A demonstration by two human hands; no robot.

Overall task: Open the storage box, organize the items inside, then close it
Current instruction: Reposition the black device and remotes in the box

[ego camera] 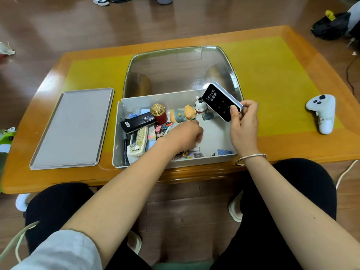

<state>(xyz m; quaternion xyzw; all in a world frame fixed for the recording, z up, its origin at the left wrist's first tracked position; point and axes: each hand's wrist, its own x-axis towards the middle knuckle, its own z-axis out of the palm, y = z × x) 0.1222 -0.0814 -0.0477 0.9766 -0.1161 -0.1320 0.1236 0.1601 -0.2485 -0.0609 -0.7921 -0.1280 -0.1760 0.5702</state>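
Grey tray (72,127) sits left on the table (272,149); storage box (175,162) is open in the middle; left hand (185,136) reaches inside, grip hidden, can't tell; right hand (244,125) pinches a black wifi device (218,101) above the box; white controller (322,113) far right

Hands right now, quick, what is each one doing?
Left hand: fingers curled inside the storage box; grip cannot be told.
Right hand: holding the black Wi-Fi device.
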